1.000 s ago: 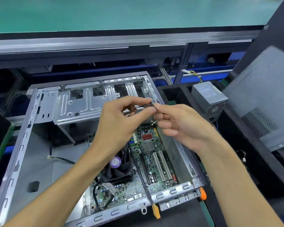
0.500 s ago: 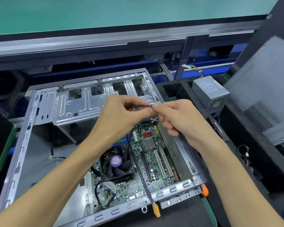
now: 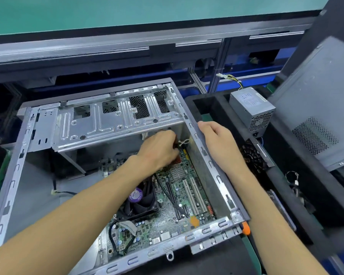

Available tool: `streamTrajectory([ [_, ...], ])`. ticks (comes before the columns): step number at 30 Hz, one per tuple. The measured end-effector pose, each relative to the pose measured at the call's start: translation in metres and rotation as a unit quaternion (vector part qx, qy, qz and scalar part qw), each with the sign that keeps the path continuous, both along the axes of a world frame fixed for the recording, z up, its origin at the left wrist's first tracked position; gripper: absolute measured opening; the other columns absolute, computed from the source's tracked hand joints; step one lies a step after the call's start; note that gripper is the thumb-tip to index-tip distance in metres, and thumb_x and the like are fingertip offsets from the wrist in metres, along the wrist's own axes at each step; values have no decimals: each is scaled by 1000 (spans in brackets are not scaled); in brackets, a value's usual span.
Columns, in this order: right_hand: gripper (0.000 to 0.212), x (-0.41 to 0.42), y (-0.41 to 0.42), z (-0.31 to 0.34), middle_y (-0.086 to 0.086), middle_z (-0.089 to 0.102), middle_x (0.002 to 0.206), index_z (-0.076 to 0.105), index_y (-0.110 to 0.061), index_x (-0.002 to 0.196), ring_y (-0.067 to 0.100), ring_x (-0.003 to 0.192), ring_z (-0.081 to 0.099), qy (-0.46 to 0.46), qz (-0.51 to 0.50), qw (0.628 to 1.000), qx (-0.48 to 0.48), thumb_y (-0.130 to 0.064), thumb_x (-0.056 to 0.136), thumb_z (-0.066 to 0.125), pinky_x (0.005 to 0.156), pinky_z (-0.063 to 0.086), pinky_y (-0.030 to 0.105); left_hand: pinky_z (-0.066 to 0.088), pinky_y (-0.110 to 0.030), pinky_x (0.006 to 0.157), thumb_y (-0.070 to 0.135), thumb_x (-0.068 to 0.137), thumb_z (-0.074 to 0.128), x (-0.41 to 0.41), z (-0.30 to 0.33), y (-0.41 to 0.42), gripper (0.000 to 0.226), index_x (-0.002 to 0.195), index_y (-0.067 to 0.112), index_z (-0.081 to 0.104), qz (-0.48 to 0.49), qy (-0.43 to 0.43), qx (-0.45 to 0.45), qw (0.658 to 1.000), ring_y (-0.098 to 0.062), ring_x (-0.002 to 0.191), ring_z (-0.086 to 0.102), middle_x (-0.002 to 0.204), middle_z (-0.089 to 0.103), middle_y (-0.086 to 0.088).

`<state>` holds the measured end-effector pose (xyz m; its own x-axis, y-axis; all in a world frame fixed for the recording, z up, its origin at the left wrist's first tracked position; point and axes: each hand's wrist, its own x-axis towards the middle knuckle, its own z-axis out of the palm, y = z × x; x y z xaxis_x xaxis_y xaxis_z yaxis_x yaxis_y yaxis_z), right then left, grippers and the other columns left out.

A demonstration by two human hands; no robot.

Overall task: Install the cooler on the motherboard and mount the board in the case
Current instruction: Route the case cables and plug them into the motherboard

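Observation:
The open metal case (image 3: pixel 213 163) lies flat with the green motherboard (image 3: pixel 187 187) inside it. On the board sits the black cooler fan (image 3: pixel 141 199) with a purple sticker. My left hand (image 3: pixel 159 149) reaches down to the board's far right corner, beside a white cable clip (image 3: pixel 184 142), and its curled fingers hold the end of a thin black cable (image 3: pixel 173 197). That cable runs back across the board to an orange tab (image 3: pixel 194 221). My right hand (image 3: pixel 218 139) rests on the case's right rim, its fingers lying along the edge.
A silver drive cage (image 3: pixel 115 120) spans the far end of the case. To the right, a grey power supply (image 3: pixel 252 110) stands in a black foam tray (image 3: pixel 207 100), and a grey side panel (image 3: pixel 316 108) leans behind it. An orange tool handle (image 3: pixel 246 229) pokes out by the case's near right corner.
Both hands were pinching the cable end above the case. My left hand has dropped with it to the board's far right corner, and my right hand has let go and moved onto the rim.

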<state>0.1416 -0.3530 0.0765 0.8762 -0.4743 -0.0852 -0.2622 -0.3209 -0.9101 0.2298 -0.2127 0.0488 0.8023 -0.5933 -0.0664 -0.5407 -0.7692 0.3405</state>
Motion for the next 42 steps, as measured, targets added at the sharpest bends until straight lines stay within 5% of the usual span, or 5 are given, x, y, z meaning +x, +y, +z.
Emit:
streamTrajectory([
  [8,28,0,-1,-2,-18,66,104,67,-29,117,-11,89,58,-3,13,999,42,-43,102,49,66,38,7,57,-40,80,14,84,54,20,-16,-13,26,103,20,71,34,76,-33,996,-28,89,65,105,71,-6],
  [15,24,1,-2,-3,-7,68,105,67,-27,109,-7,79,59,-6,10,999,47,-43,102,50,58,37,-2,49,-25,58,11,85,59,30,-15,-21,23,101,20,73,31,107,-27,993,-21,72,64,92,73,-6],
  [20,23,1,-1,-2,0,69,108,67,-26,107,-1,76,61,-7,11,999,44,-42,102,51,60,39,1,52,-26,73,18,85,59,32,-16,-18,22,96,36,66,44,141,-54,988,-21,89,65,100,70,3],
  [26,26,2,-1,-3,7,68,110,68,-22,107,6,91,55,-8,14,999,44,-41,102,51,60,39,2,35,-14,49,23,83,70,30,-24,-21,8,80,30,71,24,117,-91,989,-6,56,56,81,68,1],
  [42,32,2,-2,-3,11,69,106,69,-20,104,6,76,56,1,20,1000,22,-46,102,49,56,39,5,35,-20,55,31,85,67,31,-23,-23,13,79,24,58,-38,16,-31,999,-18,63,53,77,59,2],
])
